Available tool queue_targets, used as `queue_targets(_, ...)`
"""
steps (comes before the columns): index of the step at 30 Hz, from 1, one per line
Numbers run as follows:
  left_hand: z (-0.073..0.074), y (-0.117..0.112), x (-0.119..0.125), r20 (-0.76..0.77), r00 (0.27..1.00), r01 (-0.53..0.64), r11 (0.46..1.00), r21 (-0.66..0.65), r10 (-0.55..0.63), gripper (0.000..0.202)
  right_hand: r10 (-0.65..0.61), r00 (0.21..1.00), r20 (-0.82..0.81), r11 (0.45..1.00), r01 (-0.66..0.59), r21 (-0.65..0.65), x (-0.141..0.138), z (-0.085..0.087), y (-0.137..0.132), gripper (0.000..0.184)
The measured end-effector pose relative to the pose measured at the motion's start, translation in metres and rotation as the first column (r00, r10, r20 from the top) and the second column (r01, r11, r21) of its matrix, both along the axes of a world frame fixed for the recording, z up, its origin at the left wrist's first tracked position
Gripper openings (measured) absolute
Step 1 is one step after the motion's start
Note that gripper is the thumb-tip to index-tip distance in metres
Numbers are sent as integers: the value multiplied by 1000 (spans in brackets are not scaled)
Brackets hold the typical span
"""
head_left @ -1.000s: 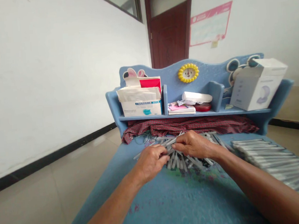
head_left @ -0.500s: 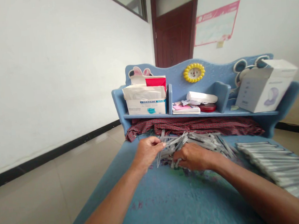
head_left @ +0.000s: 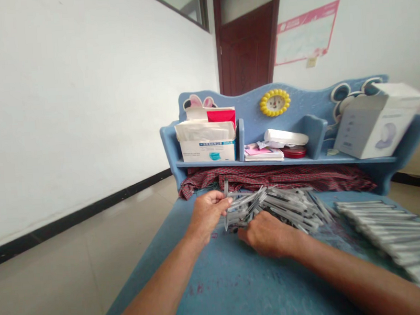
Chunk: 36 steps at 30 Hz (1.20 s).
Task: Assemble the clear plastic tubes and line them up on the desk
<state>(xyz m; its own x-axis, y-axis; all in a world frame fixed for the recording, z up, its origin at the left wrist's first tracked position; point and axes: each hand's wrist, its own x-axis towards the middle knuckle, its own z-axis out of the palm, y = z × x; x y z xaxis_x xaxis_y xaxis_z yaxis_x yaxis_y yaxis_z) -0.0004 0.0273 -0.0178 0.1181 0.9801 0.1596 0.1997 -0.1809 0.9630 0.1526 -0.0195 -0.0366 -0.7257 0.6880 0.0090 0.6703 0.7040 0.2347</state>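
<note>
My left hand (head_left: 207, 215) is closed, thumb against fingers, on a slim clear pen barrel (head_left: 226, 190) that stands nearly upright. Spread over the blue desk top (head_left: 237, 294) is a loose pile of clear and grey pen parts (head_left: 292, 207), lying in many directions. My right hand (head_left: 263, 233) is at the near edge of this pile with its fingers curled down. Whatever it holds is hidden behind the knuckles. To the right, a row of similar pens (head_left: 391, 231) lies side by side, slightly blurred.
Behind the pile, a red checked cloth (head_left: 276, 179) is tucked beneath the desk's blue shelf (head_left: 210, 164). The shelf bears a mask box (head_left: 207, 148), papers (head_left: 263, 154), a red round tin (head_left: 294, 152) and a white carton (head_left: 373, 122). A yellow clock (head_left: 275, 103) is on the backboard.
My right hand has drawn slightly nearer and turned, its fingers now more hidden. The barrel in my left hand has swung more upright. The view has shifted slightly.
</note>
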Motion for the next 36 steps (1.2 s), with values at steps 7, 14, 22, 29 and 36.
queue_targets(7, 3, 3, -5, 248, 969, 35, 994, -99, -10, 21, -74, 838, -540, 989, -9, -150, 18, 16, 4, 13)
queue_targets(14, 8, 5, -9, 524, 851, 69, 982, -178, 35, 12, -497, 148, -855, 716, -487, -500, 26, 10, 18, 13)
queue_targets(22, 11, 5, -11, 683, 728, 105, 978, -182, 49, 6, -539, -104, -836, 705, -599, -381, 21, 3, 21, 20)
queue_targets(29, 12, 1, -9, 702, 711, 111, 980, -164, 37, 6, -542, -158, -825, 736, -564, -375, 9, -1, 18, 24)
queue_targets(36, 9, 2, -7, 680, 732, 97, 983, -157, 37, 7, -537, -116, -836, 750, -520, -409, 4, -4, 18, 29)
